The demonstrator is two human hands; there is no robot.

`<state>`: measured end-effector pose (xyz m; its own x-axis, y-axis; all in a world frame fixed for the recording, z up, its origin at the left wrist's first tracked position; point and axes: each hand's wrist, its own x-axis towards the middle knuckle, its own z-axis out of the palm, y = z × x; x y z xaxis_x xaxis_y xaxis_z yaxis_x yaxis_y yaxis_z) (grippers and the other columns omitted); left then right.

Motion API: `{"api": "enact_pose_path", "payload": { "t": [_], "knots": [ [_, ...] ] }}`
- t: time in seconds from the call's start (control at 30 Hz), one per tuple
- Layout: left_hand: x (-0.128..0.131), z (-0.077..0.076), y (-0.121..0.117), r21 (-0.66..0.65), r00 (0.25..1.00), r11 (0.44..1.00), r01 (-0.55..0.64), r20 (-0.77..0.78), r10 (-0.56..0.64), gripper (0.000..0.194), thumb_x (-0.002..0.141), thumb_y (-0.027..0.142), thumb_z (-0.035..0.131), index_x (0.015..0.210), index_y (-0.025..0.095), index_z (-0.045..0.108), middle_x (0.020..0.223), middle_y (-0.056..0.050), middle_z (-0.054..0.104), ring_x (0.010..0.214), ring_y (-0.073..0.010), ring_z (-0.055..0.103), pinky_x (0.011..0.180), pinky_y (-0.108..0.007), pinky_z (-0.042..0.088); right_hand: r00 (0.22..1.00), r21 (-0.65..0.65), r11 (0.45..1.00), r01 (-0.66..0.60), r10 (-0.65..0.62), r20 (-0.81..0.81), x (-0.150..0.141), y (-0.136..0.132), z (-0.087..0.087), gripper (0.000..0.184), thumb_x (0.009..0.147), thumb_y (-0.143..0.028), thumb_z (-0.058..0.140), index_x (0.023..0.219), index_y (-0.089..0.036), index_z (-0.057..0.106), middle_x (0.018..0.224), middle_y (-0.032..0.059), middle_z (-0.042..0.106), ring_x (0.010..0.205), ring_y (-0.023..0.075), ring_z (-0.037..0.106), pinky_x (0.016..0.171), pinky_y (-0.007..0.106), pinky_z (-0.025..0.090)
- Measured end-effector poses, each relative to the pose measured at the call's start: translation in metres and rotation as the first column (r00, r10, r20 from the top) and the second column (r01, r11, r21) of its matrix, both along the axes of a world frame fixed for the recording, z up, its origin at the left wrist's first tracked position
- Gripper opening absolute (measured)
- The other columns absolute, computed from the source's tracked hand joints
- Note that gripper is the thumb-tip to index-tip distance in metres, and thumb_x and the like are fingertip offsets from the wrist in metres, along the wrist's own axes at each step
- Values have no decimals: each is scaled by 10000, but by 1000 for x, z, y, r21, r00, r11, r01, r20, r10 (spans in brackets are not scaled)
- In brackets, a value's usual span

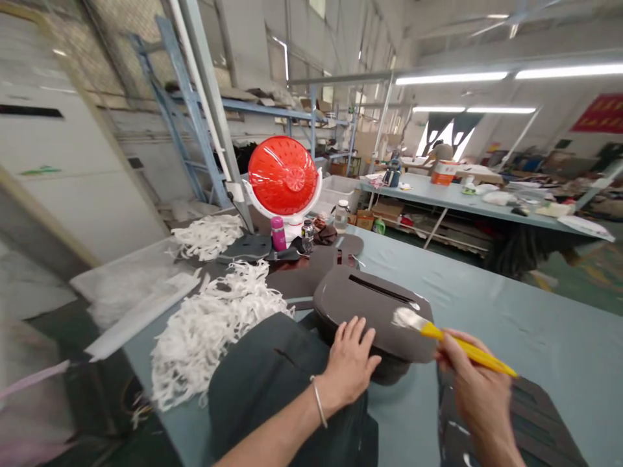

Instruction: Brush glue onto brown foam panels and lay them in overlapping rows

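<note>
Two hands — one brush

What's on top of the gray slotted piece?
On the gray slotted piece: left hand over its near edge; brush, held in the right hand, with bristles by the slot and a white smear. Surface beneath left hand and bristles is hidden.

A slim, pale, rounded bangle, seemingly metal though slightly blurred, circles the left wrist; both hands are bare.
</note>
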<state>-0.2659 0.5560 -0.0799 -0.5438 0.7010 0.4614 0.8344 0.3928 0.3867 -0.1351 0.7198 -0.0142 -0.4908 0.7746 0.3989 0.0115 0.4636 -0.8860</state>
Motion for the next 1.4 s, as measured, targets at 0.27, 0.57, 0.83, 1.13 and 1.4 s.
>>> {"api": "enact_pose_path", "payload": {
  "t": [0.27,0.57,0.83,1.13,1.4],
  "knots": [
    [-20,-8,-9,29,995,999,27,91,-30,450,882,421,447,1288,227,466,1386,-68,431,1302,-248,357,1088,-447,324,918,-55,935,-350,354,178,-214,-57,-12,320,752,-444,558,864,-157,646,507,-20,564,436,116,501,446,208,378],
    [-26,-11,-6,49,993,998,32,115,-37,425,889,359,448,1301,253,454,1410,-37,409,1309,-235,339,1072,-448,344,963,96,989,114,-134,236,-237,12,-16,344,737,-439,499,807,-153,676,495,15,609,476,166,584,530,242,440],
    [-23,-7,-2,29,998,998,53,41,-54,403,887,306,451,1283,234,470,1376,-75,438,1282,-261,366,1029,-480,361,745,99,805,585,-582,327,-70,94,-15,296,698,-374,482,614,-142,647,483,50,608,480,201,578,516,270,412],
    [-46,9,-7,188,900,970,152,380,-214,320,905,376,420,1160,232,548,1246,-63,562,1178,-209,484,1012,-413,371,727,291,742,604,-663,182,5,-40,-4,197,738,-361,561,670,-182,605,535,-5,576,514,151,545,570,251,401],
    [-125,28,-12,327,647,944,-47,730,-221,456,911,504,301,1059,160,562,1019,-91,676,985,-184,613,904,-325,430,982,232,955,-185,172,75,-102,-141,-37,188,850,-329,506,872,-195,636,851,54,663,736,156,620,710,255,486]
  ]
}}
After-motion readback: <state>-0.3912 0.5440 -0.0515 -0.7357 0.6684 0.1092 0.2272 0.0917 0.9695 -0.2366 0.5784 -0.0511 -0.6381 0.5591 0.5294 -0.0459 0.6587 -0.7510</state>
